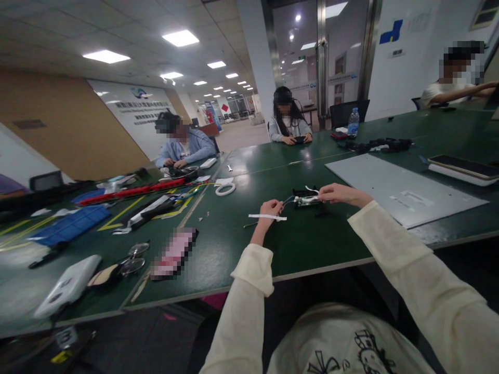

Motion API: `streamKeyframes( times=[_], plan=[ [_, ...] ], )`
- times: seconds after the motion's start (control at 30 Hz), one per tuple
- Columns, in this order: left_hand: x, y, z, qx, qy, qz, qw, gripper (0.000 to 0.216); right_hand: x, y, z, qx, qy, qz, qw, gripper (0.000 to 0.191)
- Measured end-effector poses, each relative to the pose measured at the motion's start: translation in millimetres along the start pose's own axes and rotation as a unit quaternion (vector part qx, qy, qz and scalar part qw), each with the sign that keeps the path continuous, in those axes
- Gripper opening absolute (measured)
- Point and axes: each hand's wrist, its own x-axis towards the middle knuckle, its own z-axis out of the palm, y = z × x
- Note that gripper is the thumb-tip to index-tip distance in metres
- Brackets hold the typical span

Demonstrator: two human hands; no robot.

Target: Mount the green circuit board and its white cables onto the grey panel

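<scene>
My left hand (272, 209) is closed round a thin dark cable (288, 199) above the green table. A narrow white strip (257, 216) lies across that wrist, and a thin cord end sticks out to its left. The cable runs to a small black-and-white assembly (306, 201), whose details are too small to make out. On its right side my right hand (338, 194) pinches a curled white strip (312, 190) between thumb and fingertips. Part of the strip is hidden by the fingers.
A white tape roll (225, 189) and a phone in a pink case (175, 253) lie to the left, with glasses (133, 259) and a blue tray (72, 224) beyond. To the right is a grey board (401, 188). A water bottle (353, 123) stands behind. Several people sit around the table.
</scene>
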Motion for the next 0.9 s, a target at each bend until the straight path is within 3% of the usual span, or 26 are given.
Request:
streamKeyframes(
  times=[0.23,0.4,0.5,0.7,0.9],
  plan=[
    [0,-1,1,0.026,-0.003,0.021,0.999,0.03,27,-56,62,0.196,0.01,-0.092,0.976,0.04],
    [-4,3,0,0.028,0.003,0.037,0.999,0.023,50,-69,113,0.213,-0.011,-0.075,0.974,0.035],
    [-6,8,-4,0.056,-0.008,0.071,0.996,0.014,53,-61,134,0.177,0.017,-0.041,0.983,0.022],
    [-10,15,-7,0.138,-0.012,0.098,0.986,0.01,55,-54,146,0.077,0.1,-0.061,0.99,0.014],
    [-10,14,-5,0.172,-0.018,0.095,0.98,0.005,55,-57,145,0.055,0.092,-0.034,0.994,0.02]
  ],
)
